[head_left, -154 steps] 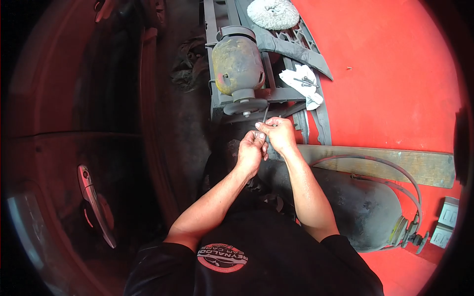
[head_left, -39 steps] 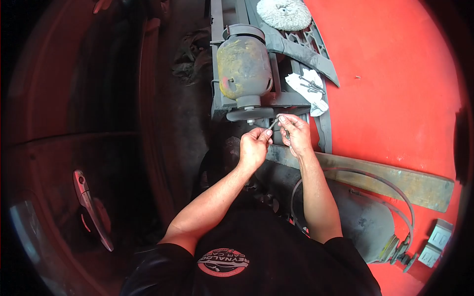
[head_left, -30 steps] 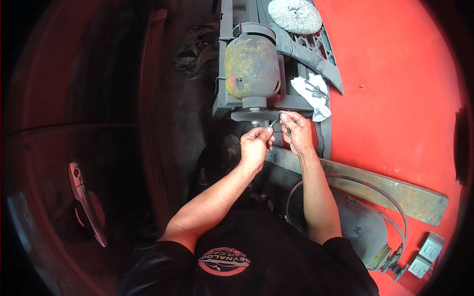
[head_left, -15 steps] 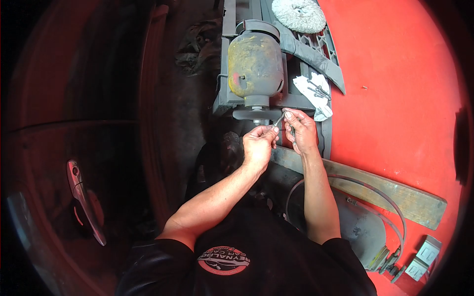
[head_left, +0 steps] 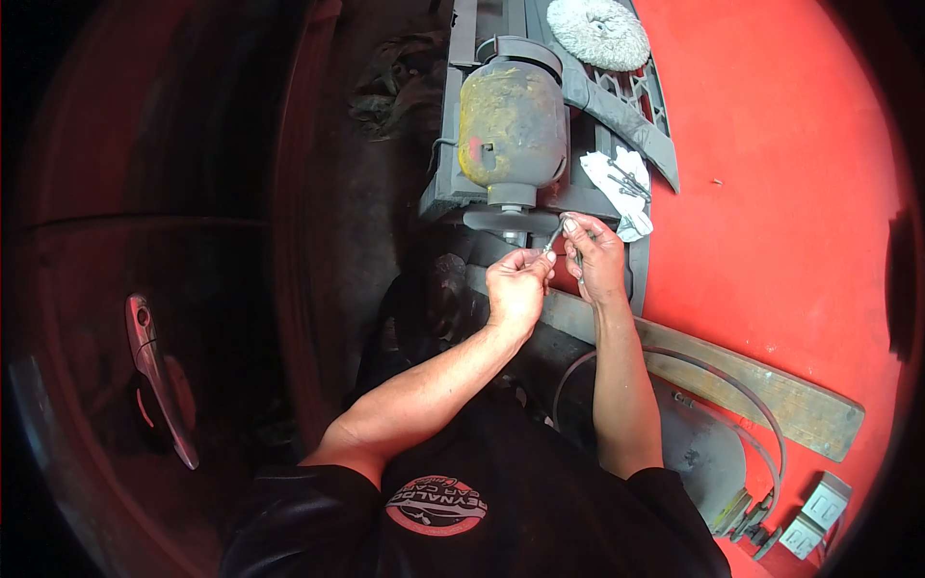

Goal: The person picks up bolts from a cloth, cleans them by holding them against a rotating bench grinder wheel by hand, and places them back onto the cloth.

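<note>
A thin metal rod (head_left: 556, 234) spans the gap between my hands, one end pinched by each; its exact kind is too small to tell. My left hand (head_left: 517, 286) is closed on its lower end. My right hand (head_left: 599, 260) closes thumb and fingers on its upper end, and a second slim dark piece (head_left: 580, 262) shows against its fingers. Just beyond the hands is a round wheel (head_left: 487, 221) on the shaft of a worn grey-and-yellow motor (head_left: 513, 125). The rod is close to the wheel's right edge; whether they touch I cannot tell.
Several dark bolt-like pieces (head_left: 628, 180) lie on a white cloth (head_left: 633, 223) right of the motor. A fluffy white pad (head_left: 597, 34) sits farther back. A wooden plank (head_left: 752, 390), a grey tank (head_left: 699, 453) with a hose, and an outlet box (head_left: 816, 515) are at right. A dark car door (head_left: 87, 279) stands at left.
The whole scene has shifted slightly right in view. Both hands keep their grip on the rod, with its angle slightly changed.
</note>
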The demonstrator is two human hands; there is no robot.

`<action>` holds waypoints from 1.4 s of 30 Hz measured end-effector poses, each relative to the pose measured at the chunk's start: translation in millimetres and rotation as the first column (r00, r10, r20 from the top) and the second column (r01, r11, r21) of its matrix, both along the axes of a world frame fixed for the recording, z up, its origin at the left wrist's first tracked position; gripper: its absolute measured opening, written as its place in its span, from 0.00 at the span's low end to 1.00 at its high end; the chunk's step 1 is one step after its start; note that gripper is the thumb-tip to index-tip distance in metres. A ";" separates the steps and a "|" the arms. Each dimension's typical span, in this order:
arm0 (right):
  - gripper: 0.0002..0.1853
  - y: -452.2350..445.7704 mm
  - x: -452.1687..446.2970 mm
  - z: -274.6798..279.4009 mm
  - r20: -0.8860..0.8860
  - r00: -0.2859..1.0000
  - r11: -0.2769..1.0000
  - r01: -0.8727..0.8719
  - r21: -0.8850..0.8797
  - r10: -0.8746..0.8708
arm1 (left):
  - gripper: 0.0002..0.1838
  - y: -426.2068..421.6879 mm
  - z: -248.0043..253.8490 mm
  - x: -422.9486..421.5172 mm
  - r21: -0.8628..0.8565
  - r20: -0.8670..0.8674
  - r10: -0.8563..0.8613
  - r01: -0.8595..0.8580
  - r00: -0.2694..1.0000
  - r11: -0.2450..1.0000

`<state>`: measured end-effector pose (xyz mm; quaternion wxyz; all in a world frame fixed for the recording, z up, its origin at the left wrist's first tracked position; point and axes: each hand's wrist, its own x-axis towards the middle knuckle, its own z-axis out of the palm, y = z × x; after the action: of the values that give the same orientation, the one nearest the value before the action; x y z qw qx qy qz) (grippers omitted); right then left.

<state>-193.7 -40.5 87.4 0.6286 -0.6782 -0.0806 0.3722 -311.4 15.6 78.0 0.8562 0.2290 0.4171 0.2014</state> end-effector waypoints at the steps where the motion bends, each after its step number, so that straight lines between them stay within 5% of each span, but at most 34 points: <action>1: 0.11 -0.1 3.2 -0.6 -0.006 1.000 1.000 -0.015 0.010 0.015 | 0.04 1.2 0.5 0.7 0.012 -0.019 0.000 0.001 1.000 1.000; 14: 0.12 4.9 12.4 12.3 0.057 0.987 0.988 -0.146 -0.046 0.148 | 0.04 -2.4 8.7 6.3 -0.061 -0.005 0.065 -0.065 0.998 0.996; 19: 0.12 4.7 13.1 11.5 0.037 0.986 0.986 -0.165 -0.006 0.165 | 0.06 -0.4 5.0 3.1 -0.284 0.167 0.101 -0.050 0.981 0.958; 23: 0.12 0.1 5.7 10.0 0.032 0.995 0.995 -0.099 -0.017 0.099 | 0.07 -1.4 -2.5 4.3 -0.300 0.199 0.067 -0.005 0.978 0.954; 28: 0.12 -8.7 -22.4 13.5 -0.049 0.999 0.986 -0.018 -0.167 0.010 | 0.08 -1.6 5.9 5.3 -0.096 0.070 0.081 -0.074 0.994 0.993; 34: 0.08 -4.1 -27.9 18.0 -0.189 0.980 0.991 0.044 -0.129 -0.068 | 0.08 -4.6 9.2 4.8 -0.087 0.034 0.087 -0.084 0.996 0.993; 42: 0.07 -1.8 -20.4 20.3 -0.168 0.986 0.994 -0.009 -0.109 -0.009 | 0.08 -0.9 20.2 6.1 -0.103 0.047 0.103 -0.098 0.994 0.990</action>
<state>-214.1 -42.2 107.7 0.5952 -0.6776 -0.0067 0.4320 -305.3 14.8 98.2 0.8660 0.1588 0.4154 0.2288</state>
